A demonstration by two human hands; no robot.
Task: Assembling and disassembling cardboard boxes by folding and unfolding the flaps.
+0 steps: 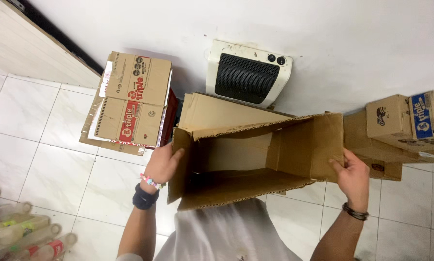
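Down at the far left I see a cluster of plastic bottles (18, 234) lying on the white tiled floor (52, 159). Further in, a stack of flattened cartons (132, 99) rests against a dark red stand near the wall. My left hand (163, 164) comes next, with a beaded bracelet and dark wristband; its fingers are curled round the left wall of the open cardboard box (246, 162), thumb outside, fingertips over the edge. I hold the box at chest height, between both hands, its mouth towards me and its inside bare. Behind it a white heater (248, 72) with a black grille leans at the wall. My right hand (353, 174) grips the right flap, fingers closed on the cardboard. Beyond it, more printed cartons (410, 121) sit piled at the right edge. As I judge it, the box is opened out into shape, but its flaps stand loose and nothing is packed, so most of the work remains.
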